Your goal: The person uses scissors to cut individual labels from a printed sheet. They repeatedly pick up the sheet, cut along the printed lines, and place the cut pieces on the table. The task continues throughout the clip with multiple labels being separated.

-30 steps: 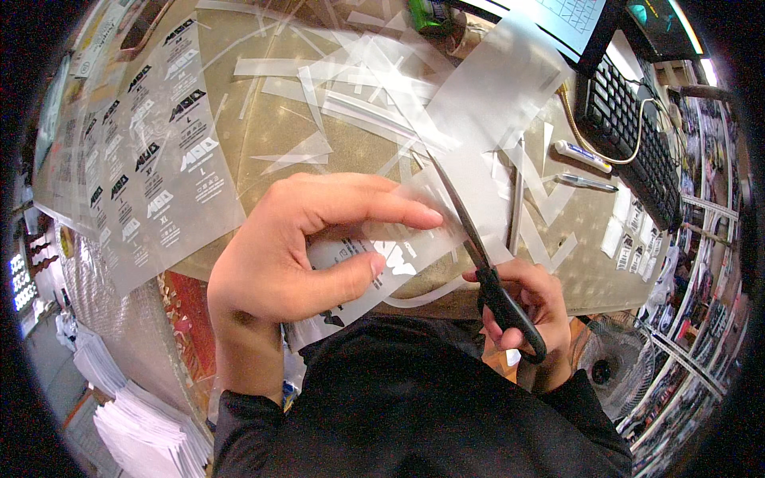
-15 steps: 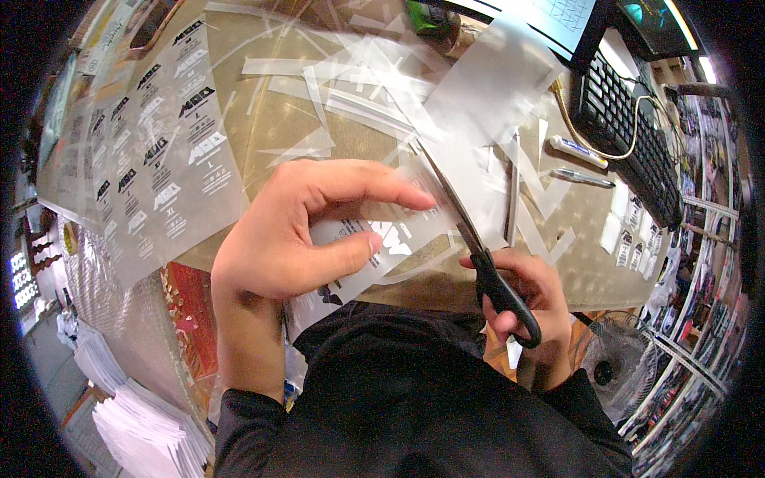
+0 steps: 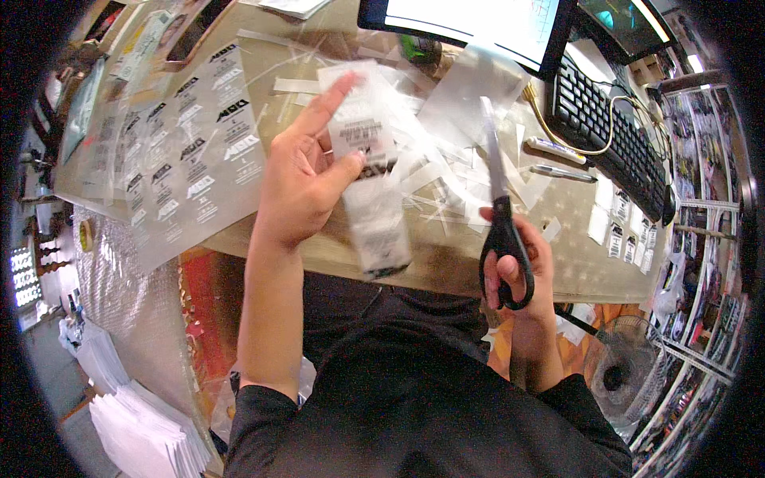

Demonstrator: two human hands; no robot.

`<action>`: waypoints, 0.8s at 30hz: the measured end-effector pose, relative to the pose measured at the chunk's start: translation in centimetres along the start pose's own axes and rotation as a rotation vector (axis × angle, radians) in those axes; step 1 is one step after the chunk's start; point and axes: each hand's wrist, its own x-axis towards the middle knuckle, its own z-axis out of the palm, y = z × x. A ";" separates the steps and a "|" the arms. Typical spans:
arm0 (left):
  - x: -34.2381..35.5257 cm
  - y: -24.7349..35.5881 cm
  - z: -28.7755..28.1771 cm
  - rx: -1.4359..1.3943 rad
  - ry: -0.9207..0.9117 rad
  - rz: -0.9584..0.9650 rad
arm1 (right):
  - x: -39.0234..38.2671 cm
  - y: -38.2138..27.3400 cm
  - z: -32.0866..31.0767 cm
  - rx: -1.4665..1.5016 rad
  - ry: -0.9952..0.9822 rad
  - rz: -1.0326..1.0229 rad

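Observation:
A translucent strip of printed film (image 3: 370, 195) hangs, blurred, from my left hand (image 3: 299, 187). The thumb presses on its dark print and the forefinger stretches along its upper part. My right hand (image 3: 538, 267) grips black-handled scissors (image 3: 500, 223), fingers through the loops and blades pointing away from me. Those blades look close together and stand apart from the strip. To the left on the table lies a large clear sheet (image 3: 227, 171) with rows of black and white prints. Beneath and beyond the strip are scattered film offcuts (image 3: 434, 179).
At the back stands a bright screen (image 3: 478, 28), with a black keyboard (image 3: 613, 131) and its cable to the right. A marker (image 3: 558, 150), a pen (image 3: 562, 173) and small labels (image 3: 617, 235) lie nearby. Below are a fan (image 3: 613, 374) and stacked paper (image 3: 143, 430).
My left hand has moved up and away from the scissors, carrying the strip, which now hangs long in view. The scissors have swung more upright and shifted slightly right.

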 end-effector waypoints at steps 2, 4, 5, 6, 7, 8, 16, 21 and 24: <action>0.1 0.3 0.1 0.023 0.075 0.084 | -0.4 0.7 0.0 0.028 0.076 -0.086; -0.1 0.1 0.1 0.036 0.136 0.135 | -0.7 0.8 0.7 0.033 0.170 -0.151; -0.2 0.2 0.1 0.043 0.166 0.160 | -0.8 0.7 0.7 0.030 0.176 -0.151; -0.3 0.3 0.4 0.014 0.208 0.206 | -1.0 0.6 0.5 0.025 0.187 -0.150; -0.4 0.4 0.3 0.030 0.244 0.202 | -1.1 0.4 0.3 0.020 0.197 -0.148; -0.6 0.3 0.1 0.047 0.281 0.198 | -1.3 0.2 0.4 -0.007 0.211 -0.157; -4.3 0.4 0.0 0.074 0.661 0.310 | -1.7 0.3 0.6 0.085 0.140 -0.219; -6.4 0.3 -0.4 0.113 0.725 0.287 | -2.8 1.3 1.0 0.143 0.033 -0.114; -6.9 0.0 -0.5 0.117 0.753 0.298 | -3.1 1.2 1.6 0.140 -0.010 -0.065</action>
